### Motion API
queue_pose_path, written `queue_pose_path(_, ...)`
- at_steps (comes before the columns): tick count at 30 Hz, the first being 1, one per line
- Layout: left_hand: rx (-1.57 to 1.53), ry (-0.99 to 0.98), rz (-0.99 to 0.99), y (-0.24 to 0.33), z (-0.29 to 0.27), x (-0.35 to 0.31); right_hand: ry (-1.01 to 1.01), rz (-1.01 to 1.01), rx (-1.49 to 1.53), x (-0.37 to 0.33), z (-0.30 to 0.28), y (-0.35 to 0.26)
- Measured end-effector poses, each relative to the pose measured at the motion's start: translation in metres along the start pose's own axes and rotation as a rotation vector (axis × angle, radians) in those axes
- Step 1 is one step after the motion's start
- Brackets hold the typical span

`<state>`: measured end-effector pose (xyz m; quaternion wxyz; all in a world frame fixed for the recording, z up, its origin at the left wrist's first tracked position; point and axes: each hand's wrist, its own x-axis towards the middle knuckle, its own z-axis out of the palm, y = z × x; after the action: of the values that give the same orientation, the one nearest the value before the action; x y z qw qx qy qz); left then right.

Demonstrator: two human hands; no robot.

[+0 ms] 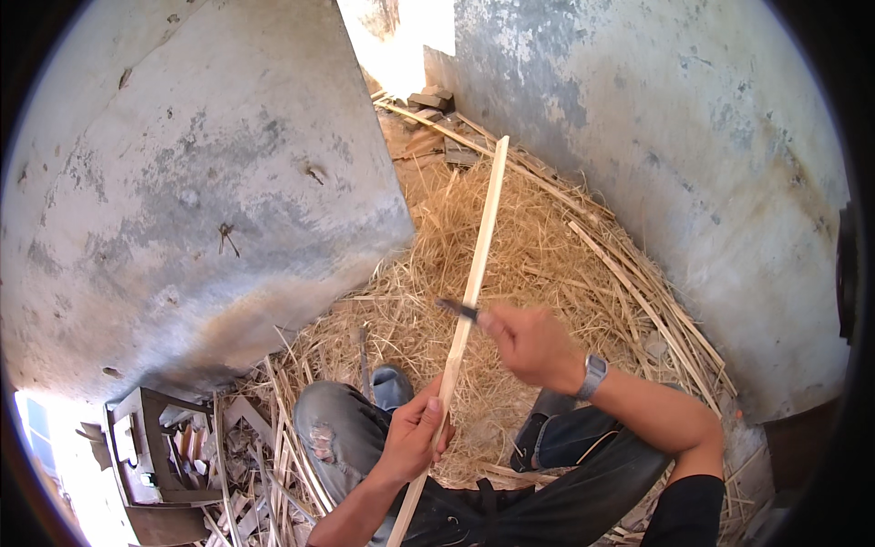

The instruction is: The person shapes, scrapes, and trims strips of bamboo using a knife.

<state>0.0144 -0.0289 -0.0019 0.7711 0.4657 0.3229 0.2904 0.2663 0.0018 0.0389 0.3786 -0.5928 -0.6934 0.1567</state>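
Head view: one pale wooden strip [483, 237] runs from the near edge, between two dark-trousered legs [565, 501], to the middle of the far ground, leaning slightly right toward its far end. One left hand [417, 433] grips the strip along its near part; the fingers are closed around it and the thumb lies along the upper face. Two shoes are partly visible: one blue-grey left shoe [392, 387] and one dark right shoe [527, 444].

At the near left stands one dark open frame [137, 510], with scrap pieces inside and beside it. Several loose strips lie between this frame and the left leg; they overlap too much for an exact count.

Farther along, one right hand [538, 346], slightly blurred, is closed on one dark knife-like tool [456, 308]. The tool crosses the strip and projects left of it; edge contact cannot be determined. One grey wristwatch [592, 376] is fitted to the right wrist.

Beyond the hands, one bed of straw-coloured shavings [538, 237] covers the ground. A bundle of long strips [652, 305], uncounted, follows the base of the right wall [656, 137]. One left wall [228, 155] stands opposite. A few brick-like blocks [436, 98] are stacked at the far end.
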Motion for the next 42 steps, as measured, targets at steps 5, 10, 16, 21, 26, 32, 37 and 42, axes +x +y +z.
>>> queue_pose_path(5,0.033,-0.034,-0.033,0.003,0.006,0.002,0.058,0.064,0.034,-0.005,-0.004,-0.004)
queue_pose_path(10,-0.071,-0.081,-0.006,0.004,0.000,0.004,-0.028,0.027,0.085,0.000,0.000,0.001)
queue_pose_path(16,-0.088,-0.044,-0.014,0.002,0.001,0.008,-0.191,-0.015,0.217,-0.031,0.020,-0.024)
queue_pose_path(21,-0.085,-0.046,0.045,0.009,0.004,0.006,-0.084,0.194,0.346,-0.012,0.006,-0.013)
queue_pose_path(26,-0.009,0.008,0.028,0.007,0.003,0.004,0.006,0.176,0.311,-0.005,-0.009,-0.019)
queue_pose_path(32,-0.075,-0.087,-0.041,0.010,0.010,0.003,0.036,0.073,0.243,-0.006,-0.010,-0.021)
queue_pose_path(37,-0.125,-0.179,-0.178,0.017,0.012,-0.001,0.182,-0.035,-0.037,0.019,-0.022,0.012)
queue_pose_path(42,-0.215,-0.255,-0.250,0.014,0.009,-0.001,0.301,0.012,-0.232,0.038,-0.045,0.052)
